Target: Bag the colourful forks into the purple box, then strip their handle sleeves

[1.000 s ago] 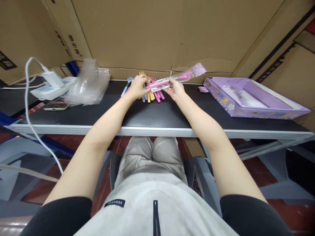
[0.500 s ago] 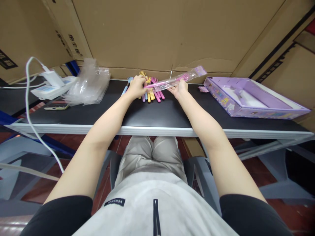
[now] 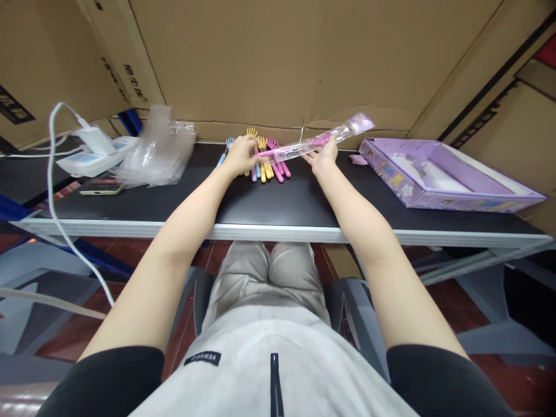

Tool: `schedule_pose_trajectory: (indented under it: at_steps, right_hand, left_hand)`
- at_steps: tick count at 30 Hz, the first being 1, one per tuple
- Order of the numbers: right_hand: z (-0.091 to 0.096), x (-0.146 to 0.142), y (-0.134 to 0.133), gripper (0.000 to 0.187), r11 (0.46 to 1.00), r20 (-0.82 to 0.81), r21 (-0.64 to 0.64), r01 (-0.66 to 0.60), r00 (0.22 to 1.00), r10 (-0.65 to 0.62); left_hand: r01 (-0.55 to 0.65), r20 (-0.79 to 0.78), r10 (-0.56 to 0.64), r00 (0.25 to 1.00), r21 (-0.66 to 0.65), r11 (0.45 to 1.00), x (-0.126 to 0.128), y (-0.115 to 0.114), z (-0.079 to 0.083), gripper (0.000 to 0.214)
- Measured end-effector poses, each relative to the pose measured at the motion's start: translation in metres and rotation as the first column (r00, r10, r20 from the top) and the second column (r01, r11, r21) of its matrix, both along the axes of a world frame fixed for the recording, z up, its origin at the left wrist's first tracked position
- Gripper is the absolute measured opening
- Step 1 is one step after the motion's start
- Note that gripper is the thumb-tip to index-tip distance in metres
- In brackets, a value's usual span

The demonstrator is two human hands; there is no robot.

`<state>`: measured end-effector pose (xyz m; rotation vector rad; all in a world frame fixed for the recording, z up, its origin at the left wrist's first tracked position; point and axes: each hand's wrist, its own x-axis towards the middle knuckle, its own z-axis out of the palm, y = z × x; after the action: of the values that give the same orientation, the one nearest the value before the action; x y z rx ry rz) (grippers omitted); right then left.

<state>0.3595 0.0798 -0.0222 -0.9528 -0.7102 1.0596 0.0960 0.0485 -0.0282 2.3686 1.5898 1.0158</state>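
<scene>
A pink back scratcher [image 3: 267, 153] slants over the table, its claw end inside a clear plastic sleeve [image 3: 299, 149] with a purple printed end. My left hand [image 3: 240, 155] pinches the bare handle end. My right hand [image 3: 325, 159] grips the sleeve around the claw, with thumb on top and some fingers stretched out beneath. Below and beside my left hand lie several more back scratchers [image 3: 284, 168] in blue, yellow, purple and pink, side by side with claws toward the wall. My left hand hides part of them.
Clear plastic bags [image 3: 158, 152] are heaped at the left, beside a phone [image 3: 102, 186] and a white power strip [image 3: 80, 163] with a cable. A purple open box [image 3: 473, 201] stands right, near a small purple packet [image 3: 358, 158]. Cardboard [image 3: 278, 63] walls the back.
My right hand has moved slightly right. The sleeve's printed end has shifted right and a little up. My left hand stays at the handle end.
</scene>
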Motion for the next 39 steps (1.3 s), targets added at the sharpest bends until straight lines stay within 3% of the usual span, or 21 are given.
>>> schedule_pose_trajectory:
  at_steps: [4,14,21,26,31,35,39]
  right_hand:
    - [0.005,0.007,0.002,0.067,0.994,-0.066,-0.1,0.033,0.997,-0.04]
    - [0.02,0.033,0.001,0.059,0.976,-0.102,-0.116,0.185,0.975,-0.197]
    - [0.026,0.025,-0.005,0.054,0.99,-0.066,-0.096,0.103,0.992,-0.11]
    - [0.026,0.009,-0.011,0.056,0.991,-0.157,-0.101,0.083,0.983,-0.099]
    - [0.025,0.007,-0.008,0.055,0.999,-0.086,-0.048,-0.002,0.996,-0.002]
    - [0.03,0.024,-0.006,0.062,0.988,-0.132,-0.035,0.154,0.979,-0.157]
    - [0.032,0.049,0.001,0.062,0.97,-0.102,0.002,0.242,0.965,-0.24]
  left_hand:
    - [-0.003,0.005,0.003,1.0,-0.01,1.0,-0.005,0.001,0.0,0.018]
    - [-0.128,-0.041,0.125,0.991,-0.064,0.99,-0.019,0.001,-0.002,0.024]
    - [-0.02,-0.019,0.019,1.0,-0.067,0.998,-0.011,-0.009,0.001,0.014]
    - [0.06,0.026,-0.058,0.998,-0.067,0.996,-0.002,-0.014,0.0,0.027]
    - [0.079,0.017,-0.079,0.997,-0.054,0.995,-0.001,-0.012,0.002,0.027]
    - [0.008,-0.032,-0.009,0.999,-0.032,0.999,-0.003,-0.012,0.006,0.01]
    - [-0.067,0.028,0.068,0.997,-0.04,0.997,-0.008,-0.014,0.006,0.042]
